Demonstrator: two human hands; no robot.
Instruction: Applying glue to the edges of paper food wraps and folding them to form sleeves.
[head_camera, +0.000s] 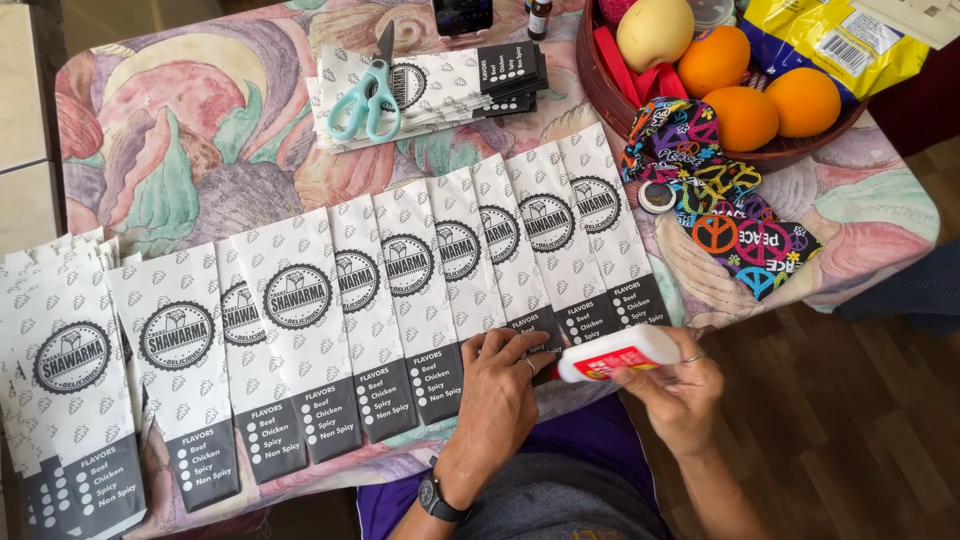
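2 hands: right hand (672, 385) grips white glue bottle (620, 354) over printed paper sleeves (420, 270).

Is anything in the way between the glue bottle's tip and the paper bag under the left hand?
Nothing visible. The right hand holds the glue bottle with its tip right beside the left hand, which presses on the paper bag.

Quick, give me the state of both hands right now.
Left hand: open, fingers pressing flat on a paper bag.
Right hand: closed around a white glue bottle.
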